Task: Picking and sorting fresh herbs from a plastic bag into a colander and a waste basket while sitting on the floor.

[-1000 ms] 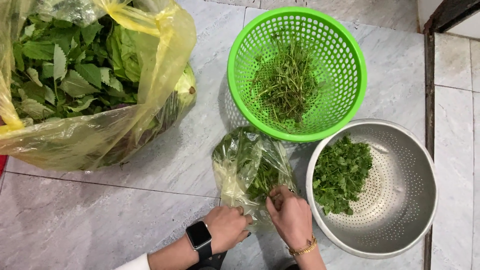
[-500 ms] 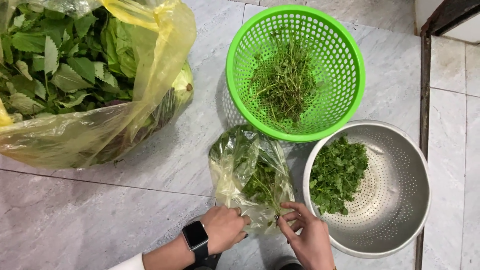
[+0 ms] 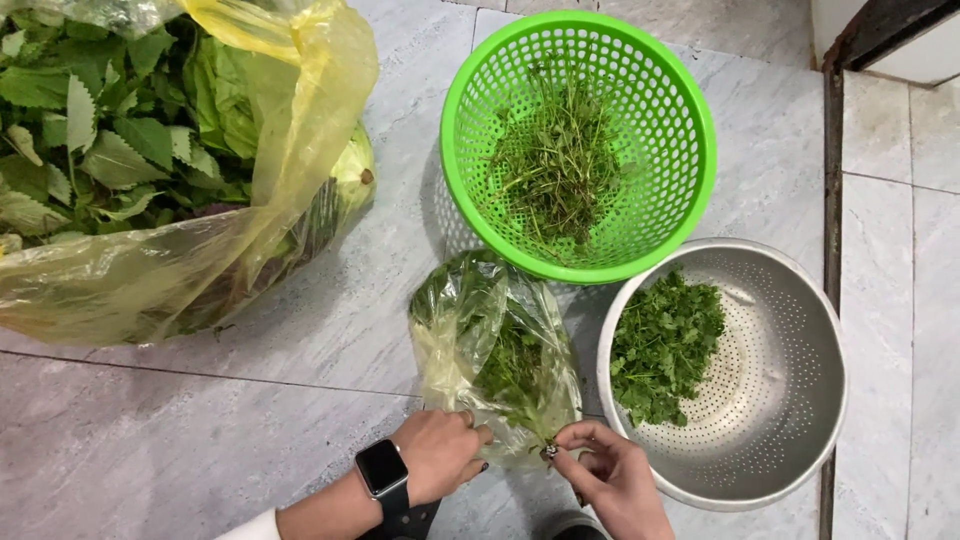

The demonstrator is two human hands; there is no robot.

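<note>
On grey marble floor tiles, both hands grip a clear herb bag.

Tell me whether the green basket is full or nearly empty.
Nearly empty. The green plastic basket stands upright on the tiled floor, and only a thin heap of herb stems covers its bottom; the perforated walls are bare.

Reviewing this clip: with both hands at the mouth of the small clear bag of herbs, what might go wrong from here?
1. The clear bag lies on the bare tiled floor; sprigs drawn out by the right hand may drop onto it.
2. The left hand pins only thin plastic, which might tear or slip.
3. The steel colander and the green basket sit close together, so leaves and stems could get mixed.
</note>
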